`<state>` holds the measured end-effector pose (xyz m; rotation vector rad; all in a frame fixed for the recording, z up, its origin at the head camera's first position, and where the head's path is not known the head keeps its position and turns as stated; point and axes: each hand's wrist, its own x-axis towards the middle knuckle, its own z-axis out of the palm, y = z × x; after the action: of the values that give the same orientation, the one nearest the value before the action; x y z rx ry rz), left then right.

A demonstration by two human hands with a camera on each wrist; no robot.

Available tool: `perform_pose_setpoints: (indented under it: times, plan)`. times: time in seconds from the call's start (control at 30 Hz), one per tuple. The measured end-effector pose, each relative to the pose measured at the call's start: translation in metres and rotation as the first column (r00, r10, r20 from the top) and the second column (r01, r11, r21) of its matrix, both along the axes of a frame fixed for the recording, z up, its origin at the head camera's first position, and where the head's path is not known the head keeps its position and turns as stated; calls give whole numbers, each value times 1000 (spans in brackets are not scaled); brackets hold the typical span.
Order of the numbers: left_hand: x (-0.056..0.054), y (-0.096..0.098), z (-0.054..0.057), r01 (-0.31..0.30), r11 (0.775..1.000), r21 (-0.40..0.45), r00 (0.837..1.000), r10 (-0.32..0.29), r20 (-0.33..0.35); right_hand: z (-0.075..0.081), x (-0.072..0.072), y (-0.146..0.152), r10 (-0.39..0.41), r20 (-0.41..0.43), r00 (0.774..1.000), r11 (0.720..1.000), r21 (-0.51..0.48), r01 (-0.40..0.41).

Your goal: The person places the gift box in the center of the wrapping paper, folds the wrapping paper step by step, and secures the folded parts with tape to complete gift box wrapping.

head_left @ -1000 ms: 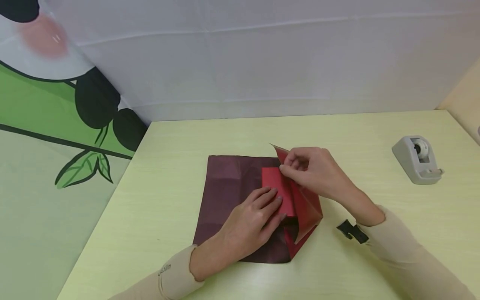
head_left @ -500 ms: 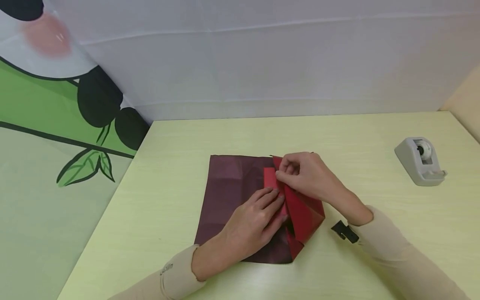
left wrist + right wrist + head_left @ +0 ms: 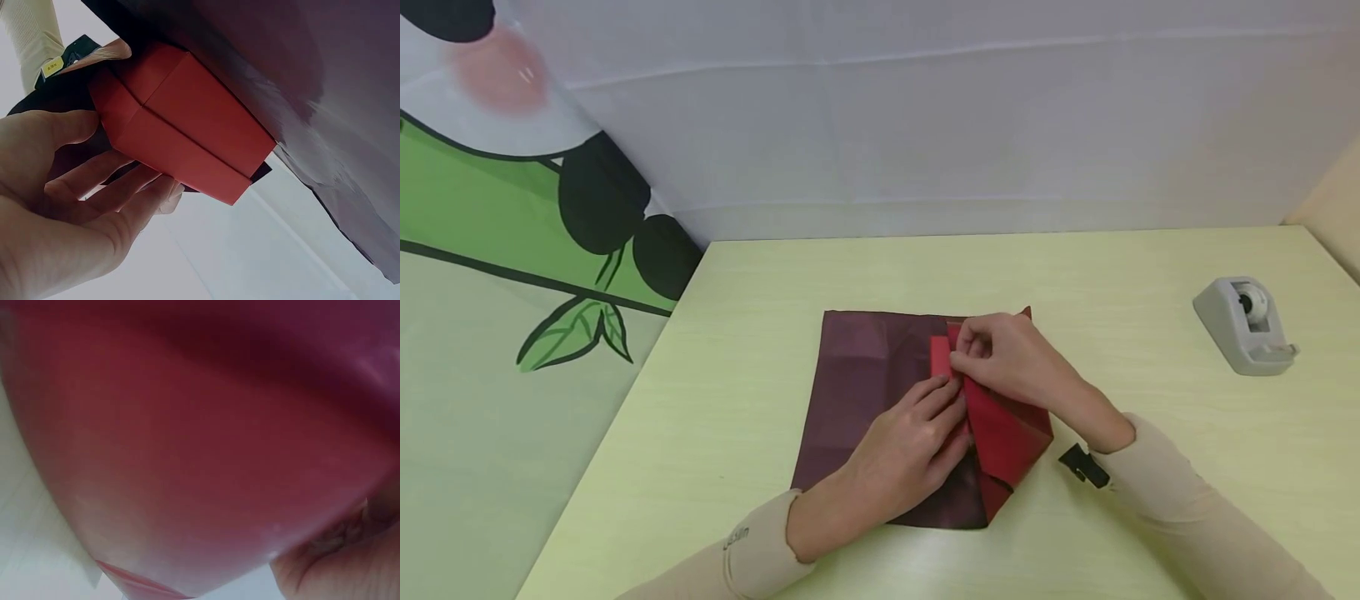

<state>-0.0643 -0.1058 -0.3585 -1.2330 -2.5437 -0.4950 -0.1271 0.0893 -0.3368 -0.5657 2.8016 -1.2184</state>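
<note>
A sheet of wrapping paper (image 3: 853, 383), dark purple inside and red outside, lies on the table. On it sits a red box (image 3: 939, 357), partly hidden by hands and paper. My left hand (image 3: 904, 442) rests on the box with fingers extended. In the left wrist view, its thumb lies near one end of the box (image 3: 181, 125), its fingertips along a long edge. With thumb and fingertips, my right hand (image 3: 1007, 358) pinches the edge of the folded red flap (image 3: 1007, 429) against the box. Red paper fills most of the right wrist view, hiding the right fingertips.
A grey tape dispenser (image 3: 1247, 325) stands at the right of the pale table (image 3: 760, 333). Behind the table hangs a white cloth (image 3: 925, 133). A black clip (image 3: 1084, 467) is on the right sleeve.
My right hand has brought the red flap left and down over the box, so less of the box shows. The left hand has stayed on the box.
</note>
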Motion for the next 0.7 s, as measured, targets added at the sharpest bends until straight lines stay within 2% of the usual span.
perform_pose_setpoints:
  times: [0.3,0.5,0.63,0.7]
  plan:
    - [0,1,0,9,1000,-10,1000,-9,-2,-1,1,1,47,8,999,998,44,-47]
    - [-1,2,-2,8,1000,-14,1000,-8,23,-1,4,9,165,-13,986,986,32,-165]
    - [-2,2,-3,4,999,51,999,-6,42,-2,7,18,256,-21,966,966,28,-256]
    - [-2,2,-4,-11,994,109,996,2,85,-3,8,22,289,-35,957,957,36,-288]
